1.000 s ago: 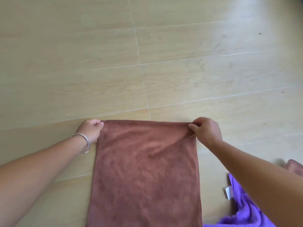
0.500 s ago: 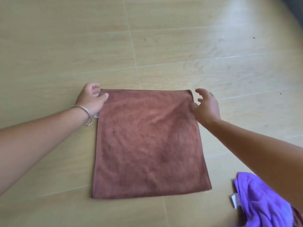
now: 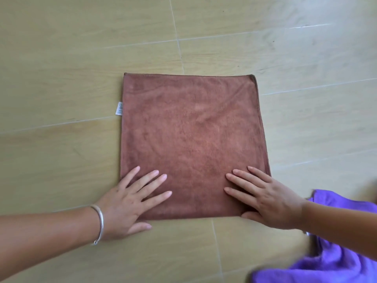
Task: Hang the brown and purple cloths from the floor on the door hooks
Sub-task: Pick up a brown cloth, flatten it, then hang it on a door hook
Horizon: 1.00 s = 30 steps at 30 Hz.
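Pale wood-look floor (image 3: 61, 58) fills the view, its thin seams running across and away from the camera. At about 8 o'clock the left hand (image 3: 126, 203) lies flat, fingers straight and spread, palm down on the near left corner of the brown cloth (image 3: 191, 139), with the thumb on the floor just off the cloth's near edge; a silver bangle (image 3: 100, 223) circles that wrist. The brown cloth lies spread flat at the centre, roughly square, a small white tag (image 3: 119, 108) sticking out of its edge at 9 o'clock. At about 4 o'clock the right hand (image 3: 269, 199) presses the near right corner likewise, fingers straight, gripping nothing. The purple cloth (image 3: 336, 260) lies crumpled at 5 o'clock, partly under the right forearm.
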Available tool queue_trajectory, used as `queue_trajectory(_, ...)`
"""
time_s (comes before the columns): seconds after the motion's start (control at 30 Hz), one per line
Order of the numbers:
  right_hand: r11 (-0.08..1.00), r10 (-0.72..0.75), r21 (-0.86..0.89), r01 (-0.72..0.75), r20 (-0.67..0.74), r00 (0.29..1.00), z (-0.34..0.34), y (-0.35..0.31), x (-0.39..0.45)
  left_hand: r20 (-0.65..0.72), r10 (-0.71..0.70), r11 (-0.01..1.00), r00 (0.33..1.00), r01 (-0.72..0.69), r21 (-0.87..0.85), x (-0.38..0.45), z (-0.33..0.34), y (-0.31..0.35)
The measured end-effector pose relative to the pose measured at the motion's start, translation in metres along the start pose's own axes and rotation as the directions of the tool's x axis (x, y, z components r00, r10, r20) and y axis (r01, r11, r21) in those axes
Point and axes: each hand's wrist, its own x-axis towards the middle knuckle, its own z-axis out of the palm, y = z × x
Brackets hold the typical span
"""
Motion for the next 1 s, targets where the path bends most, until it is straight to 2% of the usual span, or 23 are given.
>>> queue_trajectory(0.07,0.999,0.006,-0.051,-0.005,0.013,1.0,0.002,-0.001,-0.006,0.018,0.033,0.999,0.999,-0.033,0.026,-0.005,0.0,-0.006)
queue_trajectory(0.2,0.999,0.008,-0.036,-0.009,-0.026,1.0,-0.001,-0.004,-0.005,-0.037,0.069,0.998,0.997,-0.069,0.003,-0.004,-0.007,-0.009)
queue_trajectory(0.3,1.0,-0.03,0.004,0.031,-0.126,0.992,0.0,-0.008,-0.002,-0.177,0.1,0.982,0.979,-0.125,-0.138,-0.007,-0.007,-0.006)
queue_trajectory(0.4,0.995,-0.059,0.067,0.077,-0.24,0.969,0.003,-0.014,-0.003,-0.177,0.083,0.965,0.981,-0.123,-0.231,-0.012,-0.008,-0.004)
queue_trajectory(0.53,0.989,-0.106,0.083,0.126,-0.214,0.971,0.005,-0.008,-0.01,-0.112,0.086,0.967,0.99,-0.11,-0.231,-0.013,-0.011,-0.006)
queue_trajectory(0.73,0.987,-0.137,0.053,0.15,-0.186,0.973,0.007,0.004,-0.01,-0.172,0.127,0.946,0.977,-0.171,-0.275,-0.017,-0.016,-0.016)
queue_trajectory(0.87,0.995,-0.035,0.09,0.05,-0.168,0.985,-0.013,0.0,-0.009,-0.172,0.033,0.954,0.985,-0.082,-0.288,-0.026,-0.037,-0.017)
queue_trajectory(1.0,0.958,0.218,0.224,-0.179,-0.166,0.962,-0.066,-0.006,-0.007,-0.189,-0.111,0.946,0.976,0.046,-0.32,-0.033,-0.088,-0.017)
